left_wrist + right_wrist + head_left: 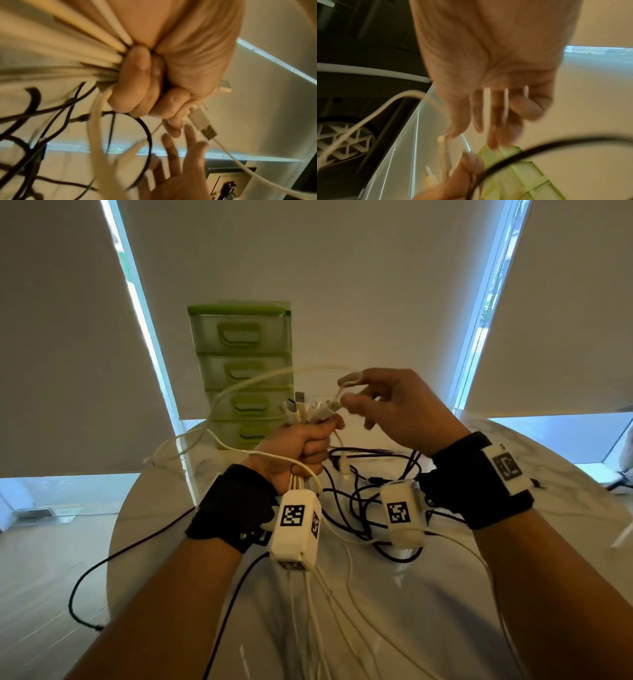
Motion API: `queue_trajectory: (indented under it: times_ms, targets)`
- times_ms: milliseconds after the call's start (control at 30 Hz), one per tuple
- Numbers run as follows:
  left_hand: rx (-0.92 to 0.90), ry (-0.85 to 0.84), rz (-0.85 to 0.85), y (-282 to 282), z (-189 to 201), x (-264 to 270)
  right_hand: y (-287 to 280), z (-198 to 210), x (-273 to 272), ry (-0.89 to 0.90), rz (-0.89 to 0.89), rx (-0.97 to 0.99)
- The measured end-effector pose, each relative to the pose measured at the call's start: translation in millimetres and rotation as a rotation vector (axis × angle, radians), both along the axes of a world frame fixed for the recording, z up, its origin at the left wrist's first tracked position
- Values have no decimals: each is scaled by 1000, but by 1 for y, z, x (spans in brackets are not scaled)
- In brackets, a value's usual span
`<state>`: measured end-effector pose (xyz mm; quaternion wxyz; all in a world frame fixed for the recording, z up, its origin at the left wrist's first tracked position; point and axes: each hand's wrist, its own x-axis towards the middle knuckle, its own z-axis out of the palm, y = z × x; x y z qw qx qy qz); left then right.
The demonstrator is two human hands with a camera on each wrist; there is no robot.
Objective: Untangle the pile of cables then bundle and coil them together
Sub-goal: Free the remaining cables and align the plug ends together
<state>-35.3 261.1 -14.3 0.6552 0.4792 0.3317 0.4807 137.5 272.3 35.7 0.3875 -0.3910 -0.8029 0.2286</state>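
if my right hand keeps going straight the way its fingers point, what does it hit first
Most likely the cluster of white plugs sticking up out of your left hand. Your right hand points leftward at them, holding a white cable, and looks almost touching, though depth is hard to judge.

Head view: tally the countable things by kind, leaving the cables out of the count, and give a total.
Hands: 2, left hand gripping the white cables, right hand pinching one
Black wristbands: 2
White tagged boxes: 3
Green drawers: 4
Total: 11
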Motion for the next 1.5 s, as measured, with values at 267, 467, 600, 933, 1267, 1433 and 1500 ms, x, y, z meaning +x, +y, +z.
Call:
queue_trajectory:
  times_ms: [267,467,600,933,1267,1433,1500]
  targets:
    - [177,242,182,-10,29,-13,4,-33,20,-792,-25,-349]
    - [428,739,203,-39,49,-4,-32,15,32,-48,-40,-458]
    - [589,960,227,-56,55,4,-77,29,22,-172,113,-458]
    - [408,678,282,-122,82,-7,-120,-9,35,-801,-119,-353]
    - [403,357,181,-168,93,30,-188,27,3,-153,242,-443]
    - [354,163,7,-195,94,58,-211,0,8,-162,335,-542]
    - [318,125,-52,-202,86,67,-218,-7,15,-184,317,-588]
